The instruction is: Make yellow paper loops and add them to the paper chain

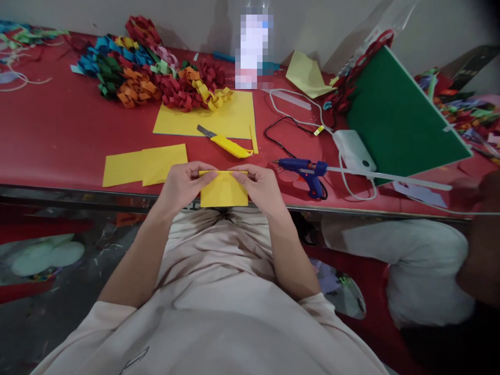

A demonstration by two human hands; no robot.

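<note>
A folded yellow paper piece (223, 190) hangs over the near edge of the red table (58, 140). My left hand (183, 183) pinches its upper left corner and my right hand (260, 185) pinches its upper right corner, fingers closed along the top fold. Two cut yellow paper pieces (144, 165) lie flat just left of my left hand. A yellow utility knife (228, 144) with its blade out rests beyond my hands, at the edge of a large yellow sheet (211, 117).
A blue glue gun (307, 171) with its cord lies right of my right hand, beside a white adapter (353, 149). Colourful paper chains (152, 78) pile at the back. A green board (398, 117) leans at the right. Another person's clothed leg (394, 250) is at the right.
</note>
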